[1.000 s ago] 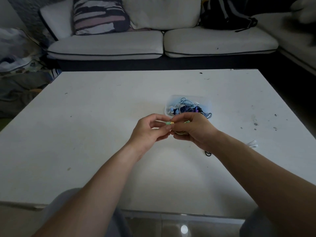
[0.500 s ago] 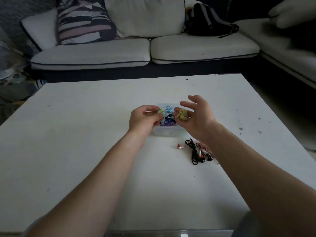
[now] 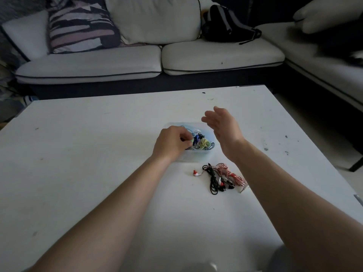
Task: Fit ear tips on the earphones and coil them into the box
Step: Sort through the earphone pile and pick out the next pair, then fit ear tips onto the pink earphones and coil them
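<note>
The left hand is pinching the green earphones at one end, seemingly tucking the coil down inside the box; the right hand is hovering wide open beside it, holding nothing, probably giving room; the black and red earphones are lying on the table just in front.

Left hand covers box corner; thing in grip unclear.

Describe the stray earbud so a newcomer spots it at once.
On the white table, find the clear plastic box of coiled earphones near the middle. Just in front of it, toward the person, lies a small earbud, left of the black and red-striped cable tangle. It is white with a red tip, lying apart from the bundle.
</note>
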`<state>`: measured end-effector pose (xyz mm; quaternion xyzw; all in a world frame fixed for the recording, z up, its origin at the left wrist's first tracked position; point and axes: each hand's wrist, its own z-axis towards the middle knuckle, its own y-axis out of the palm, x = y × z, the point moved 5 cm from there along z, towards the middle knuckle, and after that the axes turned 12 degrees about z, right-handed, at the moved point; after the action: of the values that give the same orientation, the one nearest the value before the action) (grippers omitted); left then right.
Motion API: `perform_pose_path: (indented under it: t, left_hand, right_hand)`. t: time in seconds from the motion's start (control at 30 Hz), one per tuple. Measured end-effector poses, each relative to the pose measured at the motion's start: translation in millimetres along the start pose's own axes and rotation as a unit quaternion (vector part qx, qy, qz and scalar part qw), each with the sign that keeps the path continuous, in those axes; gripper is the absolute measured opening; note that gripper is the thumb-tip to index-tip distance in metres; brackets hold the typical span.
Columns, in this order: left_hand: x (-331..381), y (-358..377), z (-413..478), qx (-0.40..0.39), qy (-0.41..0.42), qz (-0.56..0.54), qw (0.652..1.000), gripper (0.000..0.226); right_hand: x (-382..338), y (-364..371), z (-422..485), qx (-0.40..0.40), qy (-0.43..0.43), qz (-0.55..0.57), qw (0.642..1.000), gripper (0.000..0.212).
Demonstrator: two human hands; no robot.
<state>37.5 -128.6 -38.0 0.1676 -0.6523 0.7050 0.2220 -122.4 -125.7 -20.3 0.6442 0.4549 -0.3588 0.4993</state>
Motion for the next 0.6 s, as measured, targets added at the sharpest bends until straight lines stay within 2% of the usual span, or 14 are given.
perform_pose_path:
  t: [0.1, 0.23, 0.33, 0.4, 0.47, 0.6]
  left_hand:
    - [-1.0, -5.7, -6.2, 0.003, 0.01, 0.024, 1.0, 0.017]
    - [-6.8, -14.5, -21.9, 0.053, -0.005, 0.009, 0.999, 0.027]
    - [-0.1, -13.9, -35.7, 0.084, 0.009, -0.015, 0.996, 0.026]
    - [12.4, -6.5, -45.7, 0.078, 0.032, -0.023, 0.996, 0.024]
    - [26.0, 9.5, -55.4, 0.035, 0.055, -0.035, 0.997, 0.022]
    - [44.9, 52.9, -73.1, -0.074, 0.066, -0.021, 0.995, 0.019]
  right_hand:
    - [-1.4, -6.3, -3.4, 0.034, -0.011, -0.016, 0.999, 0.034]
    - [-2.8, -18.6, -9.6, 0.052, -0.012, -0.061, 0.997, 0.022]
    - [-3.5, -30.5, -15.3, 0.036, -0.03, -0.148, 0.988, 0.02]
    - [-5.0, -38.5, -18.2, 0.018, -0.044, -0.233, 0.971, 0.019]
    - [-3.5, -48.2, -19.5, -0.014, -0.05, -0.345, 0.937, 0.019]
    - [13.7, -77.9, -26.7, -0.078, -0.012, -0.59, 0.804, 0.018]
